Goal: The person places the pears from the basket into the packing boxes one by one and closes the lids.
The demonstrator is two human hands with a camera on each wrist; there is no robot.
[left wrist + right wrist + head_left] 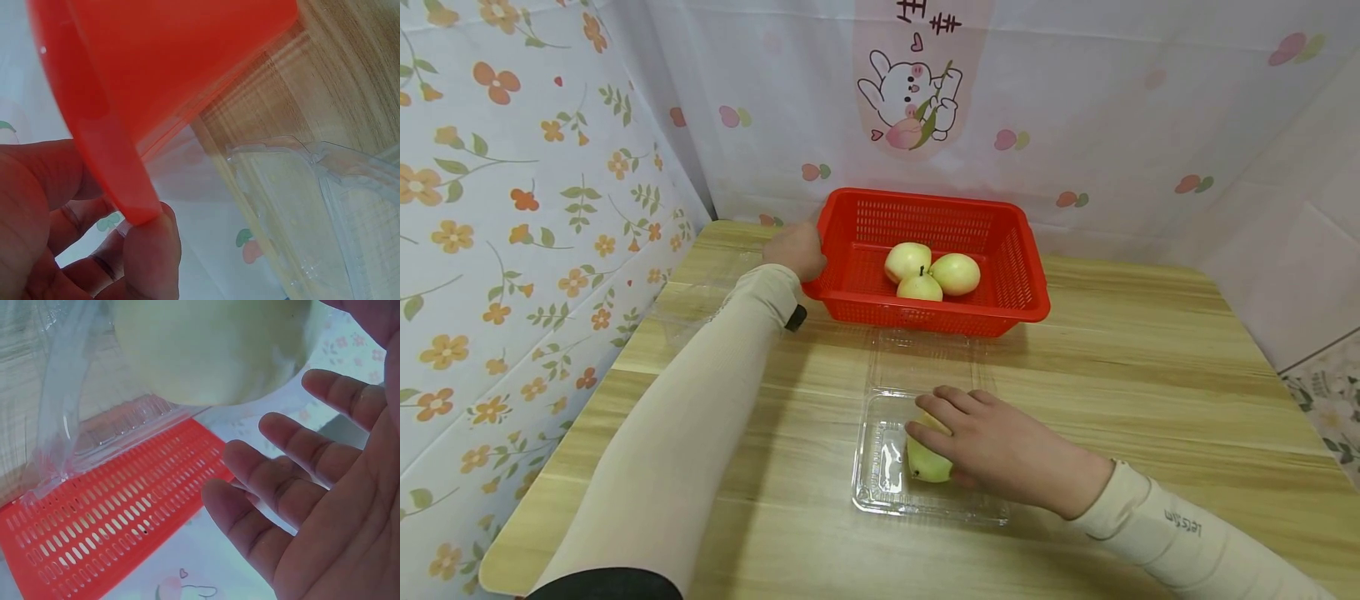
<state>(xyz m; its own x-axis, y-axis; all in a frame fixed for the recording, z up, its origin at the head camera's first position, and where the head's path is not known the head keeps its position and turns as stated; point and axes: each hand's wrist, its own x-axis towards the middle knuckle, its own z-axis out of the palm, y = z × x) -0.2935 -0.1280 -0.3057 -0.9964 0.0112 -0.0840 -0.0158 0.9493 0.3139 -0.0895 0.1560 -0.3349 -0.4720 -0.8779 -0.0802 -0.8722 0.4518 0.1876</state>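
My left hand (796, 250) grips the left rim of a red plastic basket (1003, 312), thumb on one side of the rim and fingers on the other in the left wrist view. Three pale yellow pears (955, 274) sit together inside the basket. In front of it lies a clear plastic clamshell box (867, 492), its lid (925, 360) folded back toward the basket. One pear (929, 464) rests in the box, partly covered by my right hand (992, 446) in the head view. The right wrist view shows the right fingers (244, 509) spread, apart from the pear.
Another clear plastic container (688, 312) stands at the table's left edge, partly behind the left sleeve. A patterned white curtain (775, 100) hangs behind the wooden table (1135, 375), and a floral one (512, 250) runs along its left side.
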